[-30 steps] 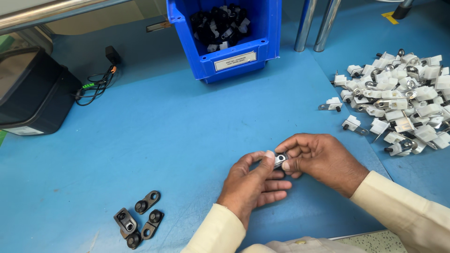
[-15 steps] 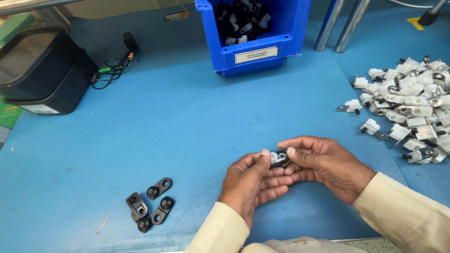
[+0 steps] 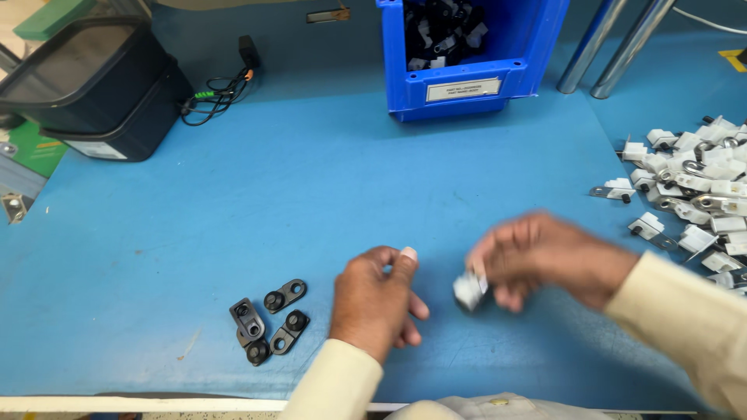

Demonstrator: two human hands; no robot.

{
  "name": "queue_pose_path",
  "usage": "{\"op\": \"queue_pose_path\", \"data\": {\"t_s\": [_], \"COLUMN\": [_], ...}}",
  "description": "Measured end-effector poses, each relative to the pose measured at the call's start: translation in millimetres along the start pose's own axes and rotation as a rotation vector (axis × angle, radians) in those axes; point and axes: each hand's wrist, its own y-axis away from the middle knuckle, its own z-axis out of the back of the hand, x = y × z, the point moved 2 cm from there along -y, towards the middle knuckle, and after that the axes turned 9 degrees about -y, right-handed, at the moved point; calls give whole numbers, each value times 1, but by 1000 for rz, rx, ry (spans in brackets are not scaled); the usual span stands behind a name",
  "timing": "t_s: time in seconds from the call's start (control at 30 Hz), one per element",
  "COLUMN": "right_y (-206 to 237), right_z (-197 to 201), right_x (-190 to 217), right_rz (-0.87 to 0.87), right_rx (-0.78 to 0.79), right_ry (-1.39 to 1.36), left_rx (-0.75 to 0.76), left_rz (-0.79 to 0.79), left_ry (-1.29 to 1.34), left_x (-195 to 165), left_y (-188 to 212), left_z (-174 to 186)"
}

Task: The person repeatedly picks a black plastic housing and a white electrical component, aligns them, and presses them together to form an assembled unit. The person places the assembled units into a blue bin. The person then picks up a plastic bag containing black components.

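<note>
We have a single view, worn on the head — it looks steeply down and forward over the blue tabletop (image 3: 233, 202), close above the person's own forearms, reaching as far back as the blue bin (image 3: 475, 74) at the top edge.

Matt blue table (image 3: 233, 233); white clips (image 3: 700, 187) seemingly plastic-and-metal.

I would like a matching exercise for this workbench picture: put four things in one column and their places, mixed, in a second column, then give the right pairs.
Things:
1. blue plastic bin
2. small black metal brackets
3. pile of white clip parts
4. black rectangular box

Places:
A. far right of the table
B. far left corner
C. near edge, beside the left hand
D. back, middle

Pairs: 1-D, 2-C, 3-A, 4-B
</note>
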Motion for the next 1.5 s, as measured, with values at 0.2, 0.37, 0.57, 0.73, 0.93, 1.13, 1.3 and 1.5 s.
{"op": "queue_pose_path", "data": {"t_s": [0.2,0.37,0.57,0.73,0.93,1.13,1.3,1.5], "right_y": [-13,-5,20,4,4,4,10,16], "right_z": [31,39,126,160,127,75,38,30], "right_x": [87,25,-41,-49,-28,-18,-24,-25], "right_rz": [629,544,599,447,247,496,622,358], "right_rx": [-324,-537,-1023,-975,-889,-601,-589,-673], "right_ry": [-288,230,902,1348,1125,993,1035,786], "left_rx": [-107,-458,-760,-729,-722,-693,-559,-724], "left_rz": [-99,-229,-97,74,175,305,396,191], "left_ry": [98,110,-551,-558,-497,-534,-609,-528], "left_x": [8,45,105,130,123,106,100,92], "left_y": [-13,-22,-9,-17,-12,2,3,9], "left_z": [25,71,148,150,147,136,131,138]}}
